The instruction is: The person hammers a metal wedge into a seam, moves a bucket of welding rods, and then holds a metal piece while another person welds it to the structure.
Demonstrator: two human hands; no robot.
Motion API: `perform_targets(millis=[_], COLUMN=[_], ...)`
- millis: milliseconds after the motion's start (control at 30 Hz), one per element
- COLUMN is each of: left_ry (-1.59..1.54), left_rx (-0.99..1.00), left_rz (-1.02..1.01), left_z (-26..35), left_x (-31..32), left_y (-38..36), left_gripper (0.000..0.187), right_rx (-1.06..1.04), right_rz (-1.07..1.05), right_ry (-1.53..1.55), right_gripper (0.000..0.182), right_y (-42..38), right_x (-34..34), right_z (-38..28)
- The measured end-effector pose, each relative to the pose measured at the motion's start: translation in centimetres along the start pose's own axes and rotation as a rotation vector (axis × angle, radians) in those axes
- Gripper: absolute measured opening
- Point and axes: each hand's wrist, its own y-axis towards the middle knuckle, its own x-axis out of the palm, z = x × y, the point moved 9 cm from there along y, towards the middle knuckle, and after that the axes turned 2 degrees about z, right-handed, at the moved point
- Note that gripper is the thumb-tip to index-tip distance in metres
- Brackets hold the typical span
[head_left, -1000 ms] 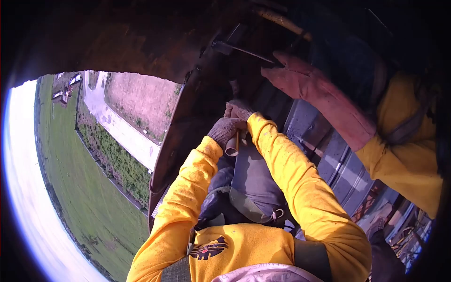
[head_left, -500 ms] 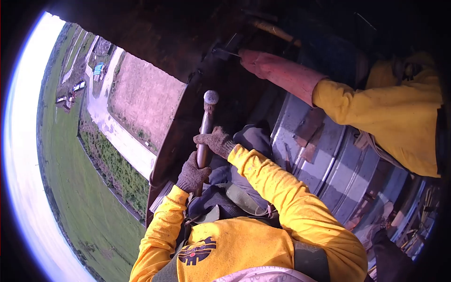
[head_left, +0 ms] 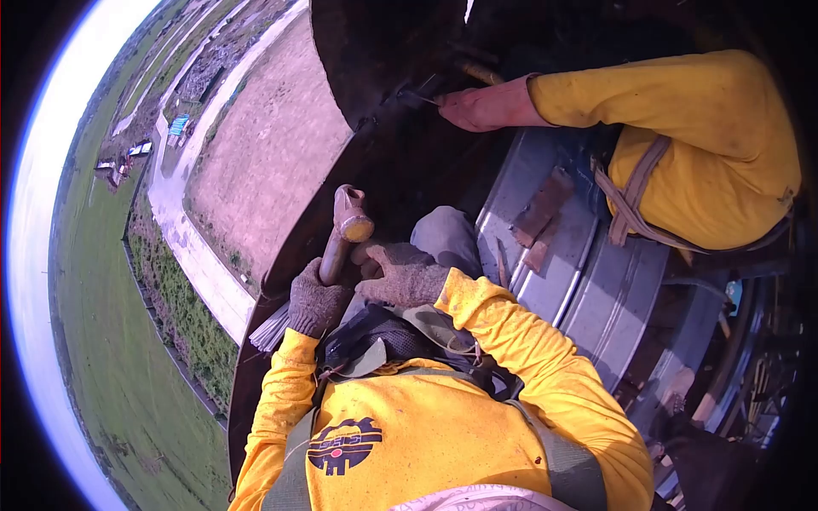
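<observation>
Head view: a hammer [head_left: 344,230] is gripped low on its wooden handle by the gloved left hand [head_left: 315,300], head raised and tilted toward the dark curved steel plate [head_left: 383,162]. The gloved right hand [head_left: 400,274] is laid just beside the handle, fingers loosely curled, apparently touching it near the head; whether it is truly closed on the handle cannot be told. A grey knee [head_left: 445,238] is seen just right of the hands. Farther up, a co-worker's bare hand [head_left: 481,109] is pressed to the plate, a thin rod [head_left: 422,98] held at its fingertips. For a clean strike, it is judged that the handle should be held firmly in both hands and the swing kept well apart from the co-worker's hand. Corrugated metal sheeting [head_left: 588,272] is seen on the right, fields far below on the left. A dark round emblem [head_left: 344,444] is printed on the yellow shirt; its lettering cannot be read.
</observation>
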Motion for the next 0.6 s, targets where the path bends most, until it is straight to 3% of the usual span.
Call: perform_targets(millis=[33,67,200,267,433,500,567,600], left_ry=[-0.01,0.016,-0.001,-0.073,-0.223,-0.31,-0.386,-0.424], left_rx=[-0.001,-0.022,0.001,0.038,-0.064,-0.225,-0.213,-0.179], left_rz=[0.001,-0.011,0.009,0.061,0.051,0.024,0.032,0.073], left_z=[0.1,-0.1,-1.6,-2.9,-3.1,-2.2,-2.7,-3.7], left_x=[-0.1,-0.2,0.3,0.4,-0.5,-1.5,-1.7,-2.0], left_y=[-0.2,-0.3,-0.1,0.3,0.2,-0.8,-0.9,-0.7], left_gripper=[0.038,0.041,0.041,0.035,0.035,0.032,0.029,0.029], right_rx=[-0.028,0.048,0.112,0.266,0.424,0.49,0.596,0.577], right_rz=[0.078,0.062,0.517,0.623,0.714,0.698,0.659,0.644], right_ry=[0.045,0.121,0.013,0.258,0.189,0.201,0.173,-0.008], right_gripper=[0.047,0.054,0.04,0.04,0.038,0.038,0.038,0.04], right_y=[-1.6,-3.0,-9.6,-13.2,-19.2,-20.3,-21.1,-21.3], right_x=[-1.0,-1.7,-8.0,-8.9,-7.8,-6.4,-5.0,-4.9], right_z=[0.8,2.6,8.2,12.4,20.5,21.6,22.1,22.9])
